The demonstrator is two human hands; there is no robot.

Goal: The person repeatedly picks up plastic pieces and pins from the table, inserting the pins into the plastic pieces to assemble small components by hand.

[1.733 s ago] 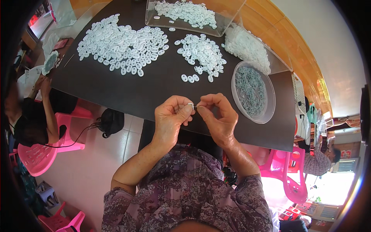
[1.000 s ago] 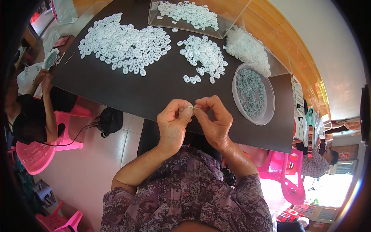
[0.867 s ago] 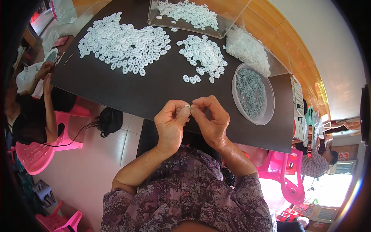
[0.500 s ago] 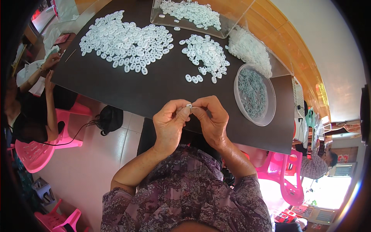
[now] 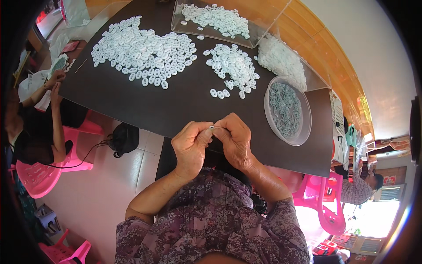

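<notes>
Left hand: we found the left hand (image 5: 190,147) raised, thumb up and fingers curled, pinching the left side of a small piece between thumb and forefinger.
Right hand: we noted the right hand (image 5: 235,141) bent inward, knuckles high, thumb and forefinger closed on the right side of the same piece.
Piece in hand: we saw only a sliver of the small white piece (image 5: 212,127) between the touching fingertips, above the table's near edge.
Forearms: we recorded both rising from the lower edge in patterned purple sleeves (image 5: 285,220).
Table: we listed a dark tabletop (image 5: 145,103).
Toward its left edge: we counted one large pile of white two-holed ovals (image 5: 145,53) and a thin stick (image 5: 81,65).
Mid-table: we entered a smaller pile of ovals (image 5: 233,64), with three loose ovals (image 5: 220,93) nearer the front edge.
Far edge: we noted a clear bin (image 5: 211,34) holding more white pieces.
Right edge: we saw a round clear tub (image 5: 305,127) of grey-green parts (image 5: 285,110).
Room: we listed pink chairs (image 5: 41,180), a tiled floor (image 5: 114,185) and a co-worker's hands (image 5: 56,83) at left.
Writing: we saw dark print on a white bag (image 5: 34,81), too small to read.
</notes>
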